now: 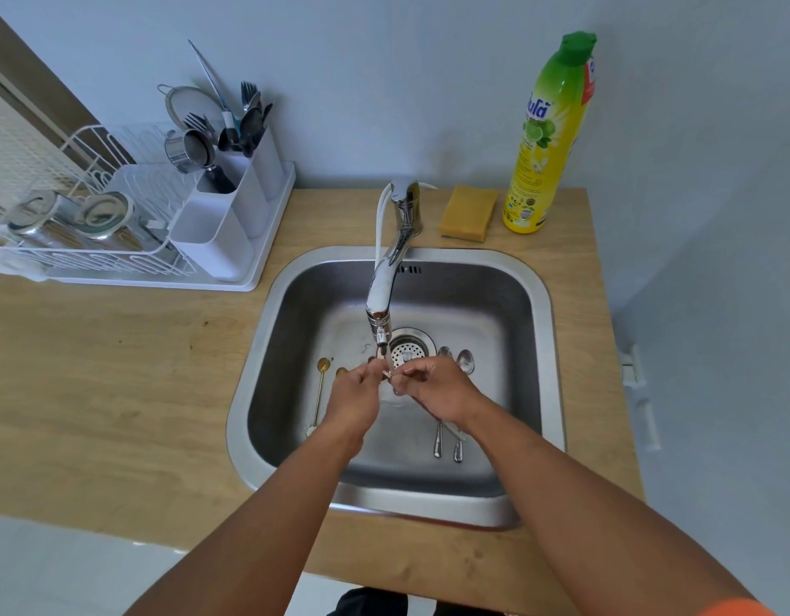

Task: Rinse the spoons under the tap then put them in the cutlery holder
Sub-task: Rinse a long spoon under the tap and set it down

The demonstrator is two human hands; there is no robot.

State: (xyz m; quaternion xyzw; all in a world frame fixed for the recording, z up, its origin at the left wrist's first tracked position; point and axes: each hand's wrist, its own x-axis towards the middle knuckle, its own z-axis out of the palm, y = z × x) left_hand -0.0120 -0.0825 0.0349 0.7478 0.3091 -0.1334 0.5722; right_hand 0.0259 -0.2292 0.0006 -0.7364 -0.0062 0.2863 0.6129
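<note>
Both my hands meet under the tap (386,277), where water runs from the spout. My left hand (355,400) and my right hand (433,389) pinch a small spoon (387,373) between their fingertips in the stream; most of it is hidden by the fingers. A gold spoon (320,391) lies on the sink floor to the left, a second gold spoon bowl (341,372) peeks out beside my left hand. Two silver spoons (459,442) lie to the right, partly under my right wrist. The white cutlery holder (233,202) stands on the dish rack at the back left, with forks and spoons in it.
The steel sink (535,331) sits in a wooden counter (117,357). A white dish rack (95,242) with metal jars is at the left. A yellow sponge (468,212) and a green-yellow soap bottle (548,140) stand behind the sink.
</note>
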